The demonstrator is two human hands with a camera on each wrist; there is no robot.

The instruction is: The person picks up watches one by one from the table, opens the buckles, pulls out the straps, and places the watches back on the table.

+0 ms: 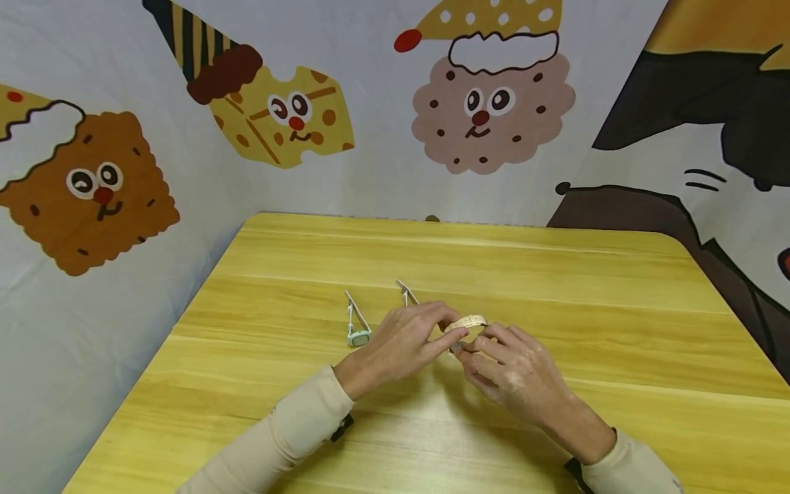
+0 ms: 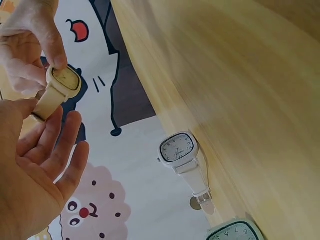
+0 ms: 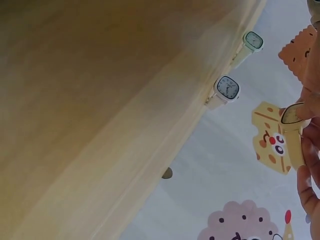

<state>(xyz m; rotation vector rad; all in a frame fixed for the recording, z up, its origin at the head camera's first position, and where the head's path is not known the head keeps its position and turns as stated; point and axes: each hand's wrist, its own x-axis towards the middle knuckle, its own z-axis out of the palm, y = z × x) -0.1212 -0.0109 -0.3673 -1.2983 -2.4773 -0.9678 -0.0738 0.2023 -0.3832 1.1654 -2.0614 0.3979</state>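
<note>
Both hands hold a cream wristwatch (image 1: 469,321) above the table. My left hand (image 1: 410,341) pinches its strap between thumb and fingers; in the left wrist view its other fingers extend loosely. My right hand (image 1: 518,370) grips the case, with the thumb over the dial (image 2: 66,78). Part of the strap is hidden by the fingers. Left of the hands, a pale green watch (image 1: 359,337) stands on the table. Between it and the held watch is a white watch (image 2: 177,149), partly covered by my left hand in the head view.
The wooden table (image 1: 296,254) has its far edge against a white cloth backdrop (image 1: 376,178) printed with cartoon biscuits and cheese. A dark band (image 1: 342,427) shows at my left wrist, below the sleeve.
</note>
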